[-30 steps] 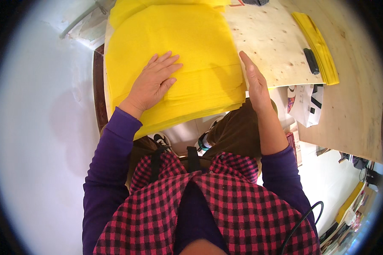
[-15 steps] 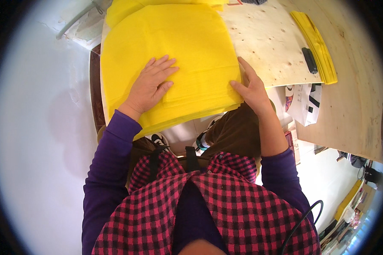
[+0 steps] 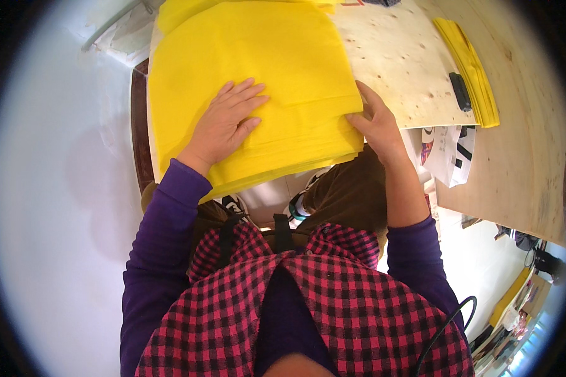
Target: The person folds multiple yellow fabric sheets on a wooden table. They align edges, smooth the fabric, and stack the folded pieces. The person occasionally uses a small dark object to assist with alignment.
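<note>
A thick stack of folded yellow cloth (image 3: 258, 56) lies on the pale plywood table, its layered near edge hanging over the table's front. My left hand (image 3: 225, 125) rests flat on top of it, palm down and fingers stretched out. At the stack's right edge is my right hand (image 3: 378, 125). Its thumb lies over the top of the cloth while the index finger runs along the side. The other fingers of that hand are hidden, seemingly around or under the edge.
To the right a narrow folded yellow strip (image 3: 475, 75) lies on the plywood (image 3: 396, 56), beside a small black object (image 3: 460, 92). Below the board's front edge is a white printed bag (image 3: 449, 154). A white wall (image 3: 56, 188) stands at the left.
My right hand has shifted slightly to the right, and the cloth's right edge sits a little farther right with it. My left hand stays flat on the stack, almost in the same place.
</note>
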Available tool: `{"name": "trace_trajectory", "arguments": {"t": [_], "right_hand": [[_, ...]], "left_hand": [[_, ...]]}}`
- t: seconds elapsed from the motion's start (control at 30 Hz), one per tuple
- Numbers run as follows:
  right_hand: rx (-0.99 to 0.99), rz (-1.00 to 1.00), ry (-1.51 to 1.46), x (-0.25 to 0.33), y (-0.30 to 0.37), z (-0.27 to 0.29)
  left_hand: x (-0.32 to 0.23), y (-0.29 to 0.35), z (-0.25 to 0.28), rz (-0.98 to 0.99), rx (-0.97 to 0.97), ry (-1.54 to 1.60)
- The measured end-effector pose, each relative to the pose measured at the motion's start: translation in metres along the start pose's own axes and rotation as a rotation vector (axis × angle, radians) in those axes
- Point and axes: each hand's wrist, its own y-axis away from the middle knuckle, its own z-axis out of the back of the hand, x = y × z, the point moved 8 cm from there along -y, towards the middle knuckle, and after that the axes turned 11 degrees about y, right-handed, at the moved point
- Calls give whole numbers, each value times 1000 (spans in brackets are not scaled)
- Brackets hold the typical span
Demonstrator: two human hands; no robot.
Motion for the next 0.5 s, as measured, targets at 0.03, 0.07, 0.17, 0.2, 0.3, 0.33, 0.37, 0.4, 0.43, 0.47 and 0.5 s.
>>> {"name": "trace_trajectory", "arguments": {"t": [0.03,0.07,0.17,0.2,0.3,0.33,0.37,0.4,0.43,0.47,0.5], "right_hand": [[-8,3,13,1,-1,0],[-19,0,18,1,-1,1],[-36,10,27,3,0,1],[-77,49,125,8,1,4],[-190,167,343,23,5,10],[-220,215,373,29,5,10],[-247,238,396,34,6,10],[-272,294,465,41,7,10],[-294,325,527,47,8,10],[-323,360,590,53,9,10],[-329,347,593,56,8,10]], "left_hand": [[0,0,0,0,0,0],[0,0,0,0,1,-2],[0,0,0,-4,3,-5],[0,0,0,-6,1,-4],[0,0,-1,-6,-1,-10],[0,0,-1,-4,-1,-13],[0,0,-1,-6,0,-11],[0,0,-1,-7,0,-9],[0,0,-1,-6,0,-6],[0,0,-1,-8,0,-6],[0,0,-1,-7,0,-5]]}}
